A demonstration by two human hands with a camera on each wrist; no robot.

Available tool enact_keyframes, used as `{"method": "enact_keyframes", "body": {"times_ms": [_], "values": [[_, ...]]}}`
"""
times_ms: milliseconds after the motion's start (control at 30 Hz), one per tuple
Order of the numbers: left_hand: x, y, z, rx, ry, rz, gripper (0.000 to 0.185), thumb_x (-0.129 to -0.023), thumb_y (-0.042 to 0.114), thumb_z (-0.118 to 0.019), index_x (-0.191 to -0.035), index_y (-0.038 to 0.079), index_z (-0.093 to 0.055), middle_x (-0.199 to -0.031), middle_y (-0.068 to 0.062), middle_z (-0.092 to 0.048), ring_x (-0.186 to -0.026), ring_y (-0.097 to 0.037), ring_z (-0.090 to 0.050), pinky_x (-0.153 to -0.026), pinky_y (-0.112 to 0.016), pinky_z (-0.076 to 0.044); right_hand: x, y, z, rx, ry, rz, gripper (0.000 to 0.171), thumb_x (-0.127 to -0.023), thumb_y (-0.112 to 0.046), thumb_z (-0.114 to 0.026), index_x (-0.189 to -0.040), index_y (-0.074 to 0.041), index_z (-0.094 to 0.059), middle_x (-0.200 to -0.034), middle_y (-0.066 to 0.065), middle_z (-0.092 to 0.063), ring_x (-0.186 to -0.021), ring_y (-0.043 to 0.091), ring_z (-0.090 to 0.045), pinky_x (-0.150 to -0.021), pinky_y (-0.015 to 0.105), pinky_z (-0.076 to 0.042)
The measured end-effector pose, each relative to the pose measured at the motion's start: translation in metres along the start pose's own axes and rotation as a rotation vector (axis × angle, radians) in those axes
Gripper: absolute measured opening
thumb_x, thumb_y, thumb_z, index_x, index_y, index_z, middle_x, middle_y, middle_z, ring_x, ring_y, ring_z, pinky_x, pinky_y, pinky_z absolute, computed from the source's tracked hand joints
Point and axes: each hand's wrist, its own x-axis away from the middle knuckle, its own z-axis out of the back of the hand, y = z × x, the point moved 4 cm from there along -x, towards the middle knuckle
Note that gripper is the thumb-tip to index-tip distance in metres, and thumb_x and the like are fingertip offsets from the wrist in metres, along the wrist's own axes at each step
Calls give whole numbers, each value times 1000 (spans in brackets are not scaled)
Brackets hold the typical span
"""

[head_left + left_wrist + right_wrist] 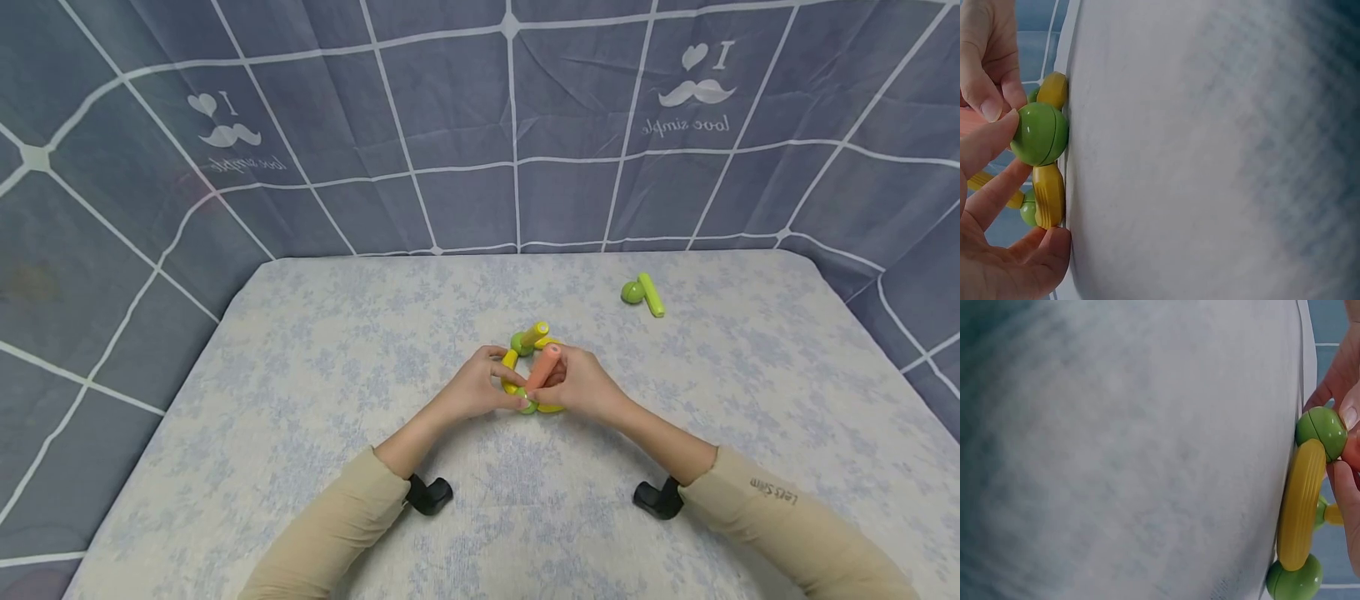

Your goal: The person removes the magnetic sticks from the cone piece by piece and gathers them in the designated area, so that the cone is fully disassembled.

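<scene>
My right hand [592, 385] pinches a salmon-orange rod [545, 365] low down, where it stands tilted on a glossy green ball [1039, 134]. Curled around that same ball is my left hand [477, 385], its thumb against the ball's near side and its other fingers beside the yellow connecting piece [1049, 195]. Ball and yellow pieces form a low ring on the cloth, partly hidden by both hands. At the far side of the ring, a yellow rod [536, 334] rises at a slant from another green ball [519, 344]. In the right wrist view, a long ribbed yellow piece [1300, 506] links two green balls.
Toward the back right lie a loose green ball [632, 292] and a light-green rod [652, 295], side by side. A pale floral cloth [360, 333] covers the table. Behind it hangs a grey-blue checked curtain [465, 117]. Black wrist mounts [430, 497] jut from both sleeves.
</scene>
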Motion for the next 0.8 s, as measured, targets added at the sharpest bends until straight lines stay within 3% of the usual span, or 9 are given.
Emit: {"method": "enact_keyframes", "body": {"times_ms": [500,633,800], "values": [[0,1,-1,-2,7,5,22,-75,18,-79,-93,7,-75,-144,-16,-33,-132,-37,-28,-102,-55,-30,0,7,3,-66,3,-6,15,-73,4,-71,-86,1,-64,-83,8,-57,-67,15,-54,-58,24,-46],[0,2,-1,-14,9,6,22,-75,17,-79,-94,7,-75,-144,-16,-32,-132,-37,-28,-101,-54,-30,3,2,2,15,6,60,17,-73,4,-71,-84,-3,-59,-80,6,-58,-63,14,-52,-55,23,-45],[1,3,0,-16,5,9,23,-75,17,-79,-94,6,-74,-144,-16,-32,-132,-37,-28,-101,-54,-31,7,-8,-1,171,5,218,20,-74,6,-69,-79,-10,-58,-75,-1,-61,-60,9,-52,-54,23,-46]]}}
